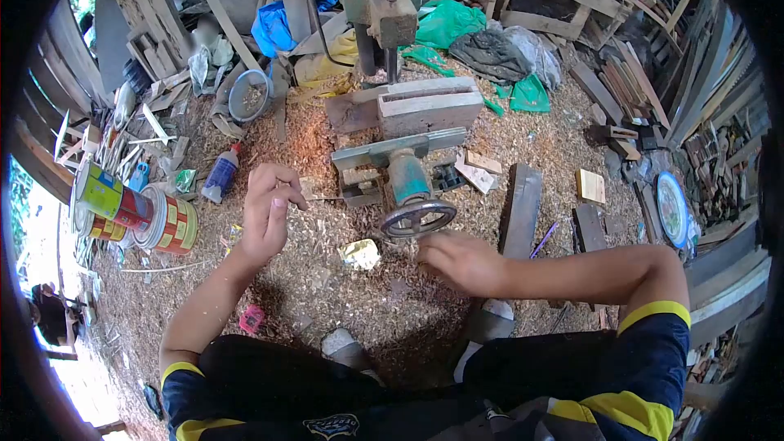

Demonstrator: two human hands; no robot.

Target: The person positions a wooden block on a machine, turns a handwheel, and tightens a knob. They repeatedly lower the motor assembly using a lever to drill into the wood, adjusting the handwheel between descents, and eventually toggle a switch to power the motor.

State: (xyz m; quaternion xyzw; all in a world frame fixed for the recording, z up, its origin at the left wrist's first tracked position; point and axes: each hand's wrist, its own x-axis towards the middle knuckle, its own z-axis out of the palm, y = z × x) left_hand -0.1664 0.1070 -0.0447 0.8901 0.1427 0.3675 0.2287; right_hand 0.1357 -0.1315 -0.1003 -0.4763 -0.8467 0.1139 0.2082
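A wooden block (431,114) with a long slot in its top sits in the metal vise (400,147), beneath the drilling machine's head (390,12). The bit reaches down behind the block. A round metal handwheel (419,218) faces me at the front of the vise. My right hand (465,265) is curled at the wheel's lower edge and slightly blurred; its fingers look closed on the wheel's handle, though the grip is partly hidden. Raised left of the vise, my left hand (272,208) holds nothing, with fingers loosely bent and thumb apart.
Wood shavings cover the floor (327,302). Stacked paint cans (171,224) and a bottle (220,175) stand at left. A dark timber (520,211), a light wood offcut (590,186) and a round plate-like object (672,209) lie right. A yellowish piece (360,255) lies between my hands.
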